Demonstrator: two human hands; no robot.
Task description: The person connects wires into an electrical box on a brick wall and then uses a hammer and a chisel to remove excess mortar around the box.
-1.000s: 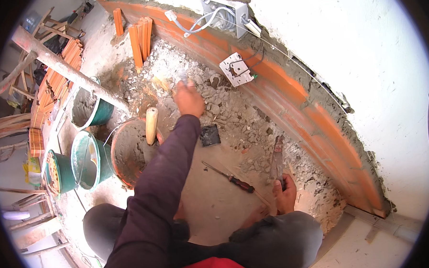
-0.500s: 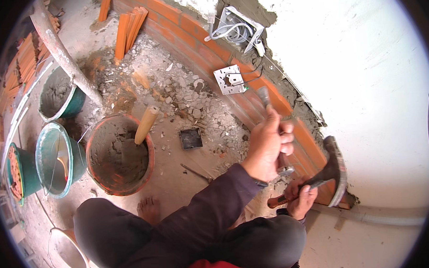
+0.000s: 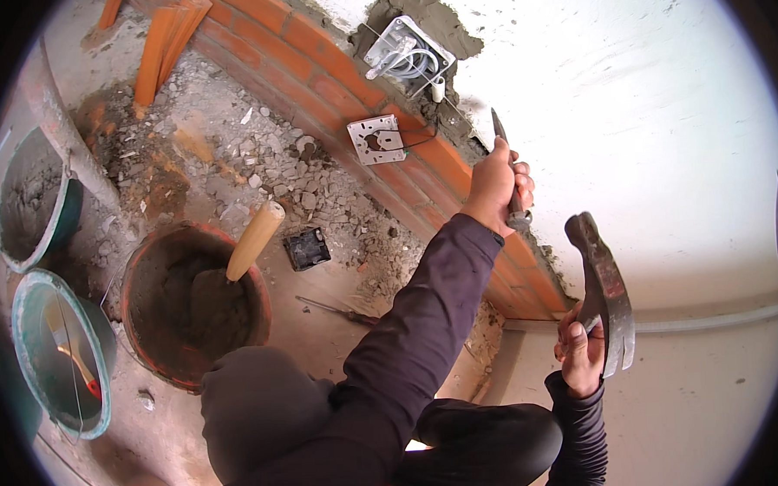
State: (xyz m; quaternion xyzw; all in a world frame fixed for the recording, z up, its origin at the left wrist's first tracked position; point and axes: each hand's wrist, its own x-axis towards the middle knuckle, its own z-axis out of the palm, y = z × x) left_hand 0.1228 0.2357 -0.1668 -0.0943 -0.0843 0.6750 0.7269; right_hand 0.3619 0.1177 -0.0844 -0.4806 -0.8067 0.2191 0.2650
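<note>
My left hand [image 3: 495,186] is closed around a chisel [image 3: 499,127], its blade pointing up toward the white wall [image 3: 654,144] at the plaster edge. Whether the tip touches the wall, I cannot tell. Lower to the right, my right hand [image 3: 581,356] grips a claw hammer [image 3: 608,290], its head raised apart from the chisel. Above my left hand, a white electrical box [image 3: 440,60] with coiled grey cable sits in the wall, ringed by fresh grey mortar [image 3: 465,40]. A white metal mounting plate [image 3: 389,146] hangs by a dark wire against the orange bricks [image 3: 335,93].
At left stand an orange-rimmed bucket [image 3: 261,305] of mortar with a wooden handle [image 3: 256,240] sticking out, and a green bucket [image 3: 108,359] holding a brush. A black square box [image 3: 307,248], a thin tool [image 3: 335,310] and rubble [image 3: 273,161] lie on the floor. A pipe [image 3: 713,318] runs along the wall's base.
My left hand has brought the chisel from over the bricks up to the white wall's edge. My right hand has carried the hammer rightward from the bricks' end. The whole view has shifted.
</note>
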